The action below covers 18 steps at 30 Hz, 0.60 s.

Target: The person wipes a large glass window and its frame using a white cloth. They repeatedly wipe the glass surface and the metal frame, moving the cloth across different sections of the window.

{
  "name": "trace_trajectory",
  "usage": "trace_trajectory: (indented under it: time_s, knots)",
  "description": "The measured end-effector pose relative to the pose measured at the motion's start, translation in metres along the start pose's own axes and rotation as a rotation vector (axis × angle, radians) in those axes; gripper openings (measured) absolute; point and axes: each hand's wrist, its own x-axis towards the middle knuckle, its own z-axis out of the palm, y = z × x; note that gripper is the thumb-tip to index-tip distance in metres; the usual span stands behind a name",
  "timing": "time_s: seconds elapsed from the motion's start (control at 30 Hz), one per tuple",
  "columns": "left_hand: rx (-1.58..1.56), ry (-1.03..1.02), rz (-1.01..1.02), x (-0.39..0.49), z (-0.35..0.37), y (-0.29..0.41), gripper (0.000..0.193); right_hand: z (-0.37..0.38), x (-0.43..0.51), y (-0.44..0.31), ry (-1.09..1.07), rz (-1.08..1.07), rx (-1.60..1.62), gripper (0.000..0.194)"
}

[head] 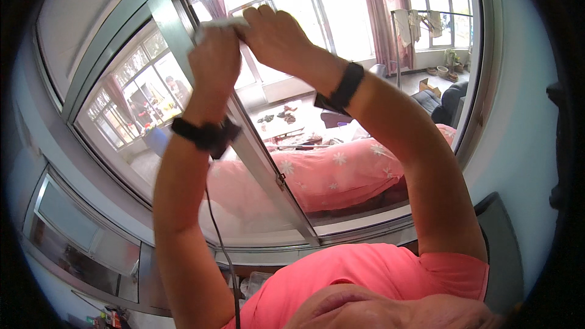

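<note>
Both hands are raised close together before the metal frame of a sliding window [256, 146]. A pale, thin cloth or sheet [220, 23] runs between them, blurred. My left hand [217, 55] is closed on its one side, and my right hand [274, 32], to the right and slightly higher, grips its other end. Each wrist wears a black strap with a dark device. Part of the cloth is hidden behind the fingers. A dark cable hangs down along my left arm. The window's small latch [280, 180] is lower on the frame.
Beyond the glass are a pink flowered cover [338, 173], a clothes rack [396, 50], curtains [388, 9], potted plants [450, 61] and a dark armchair [450, 100]. A person [176, 89] shows through the left pane. A grey chair back [500, 242] stands lower right.
</note>
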Motion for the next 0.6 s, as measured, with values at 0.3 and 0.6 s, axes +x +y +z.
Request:
trace_trajectory:
  time_s: [0.3, 0.6]
  knots:
    - [-0.3, 0.119, 0.08, -0.054, 0.008, 0.04, 0.016, -0.032, -0.066, 0.005, -0.104, -0.129, 0.0, 0.012]
    - [-0.304, 0.48, 0.229, 0.123, -0.007, 0.016, 0.007, -0.054, 0.048, 0.112, 0.233, -0.206, -0.375, 0.016]
